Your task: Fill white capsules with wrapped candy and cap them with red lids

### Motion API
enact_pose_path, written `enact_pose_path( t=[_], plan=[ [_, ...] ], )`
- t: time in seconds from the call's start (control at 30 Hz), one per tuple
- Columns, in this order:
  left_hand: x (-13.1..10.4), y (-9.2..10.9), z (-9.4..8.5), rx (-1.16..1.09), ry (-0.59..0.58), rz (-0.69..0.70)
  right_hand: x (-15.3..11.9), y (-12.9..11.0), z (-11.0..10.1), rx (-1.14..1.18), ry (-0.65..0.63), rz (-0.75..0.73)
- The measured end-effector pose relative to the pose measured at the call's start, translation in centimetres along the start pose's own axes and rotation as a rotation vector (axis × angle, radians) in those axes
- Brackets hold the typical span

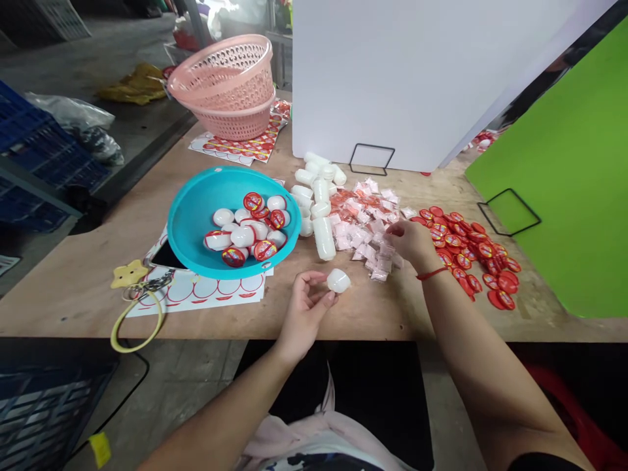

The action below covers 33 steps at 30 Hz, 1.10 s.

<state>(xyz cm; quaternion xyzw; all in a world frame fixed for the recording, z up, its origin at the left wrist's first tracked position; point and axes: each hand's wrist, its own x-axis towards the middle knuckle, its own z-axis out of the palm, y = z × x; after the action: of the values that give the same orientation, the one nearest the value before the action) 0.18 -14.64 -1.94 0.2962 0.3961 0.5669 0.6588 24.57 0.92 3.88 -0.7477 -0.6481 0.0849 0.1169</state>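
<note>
My left hand (310,306) pinches a small white plastic cup (338,280) between thumb and fingers, just above the wooden table. My right hand (412,243) is at the right side of a pile of small clear packets (366,219) with pink and white contents. Its fingers are pinched together over the packets; whatever lies between them is hidden. Beyond my left hand lie stacked white cups (324,239). Round red lids (464,252) with printed stickers are heaped right of my right hand. A blue basin (193,245) at left holds white cups with red lids.
Two pink baskets (235,124) sit stacked at the back left on printed sticker sheets (275,140). A white panel (373,78) and a green panel (564,196) stand behind the piles, with black wire stands. A phone (169,256) and yellow ring (115,327) lie near the left front.
</note>
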Motion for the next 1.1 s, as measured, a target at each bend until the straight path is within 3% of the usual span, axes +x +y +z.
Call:
enact_pose_path(
  t=[0.2,0.33,0.4,0.5,0.6,0.73,0.87,1.1],
  plan=[
    [0.3,0.9,0.4,0.086,-0.099,-0.056,-2.4,0.1,-1.2,0.068,0.070,-0.088],
    [1.0,1.2,1.1,0.212,-0.091,-0.096,-4.1,-0.7,-0.2,0.067,0.116,-0.298],
    [1.5,1.3,1.8,0.428,-0.057,-0.057,-5.4,-1.4,0.7,0.058,0.151,-0.387],
    [2.2,1.6,2.9,0.913,-0.024,0.155,-7.2,-2.1,1.6,0.019,0.223,-0.500],
    [2.9,1.9,3.5,1.213,-0.056,0.299,-8.0,-1.8,1.2,-0.062,0.220,-0.590],
    [3.5,1.7,3.1,1.053,-0.148,0.378,-7.4,-0.1,-0.7,0.019,0.219,-0.525],
    [4.0,1.2,2.5,0.871,-0.140,0.408,-6.6,0.9,-2.2,0.197,0.098,-0.465],
    [4.5,0.9,2.1,0.733,-0.145,0.338,-8.1,-0.8,-2.3,0.613,-0.099,-0.349]
  ],
)
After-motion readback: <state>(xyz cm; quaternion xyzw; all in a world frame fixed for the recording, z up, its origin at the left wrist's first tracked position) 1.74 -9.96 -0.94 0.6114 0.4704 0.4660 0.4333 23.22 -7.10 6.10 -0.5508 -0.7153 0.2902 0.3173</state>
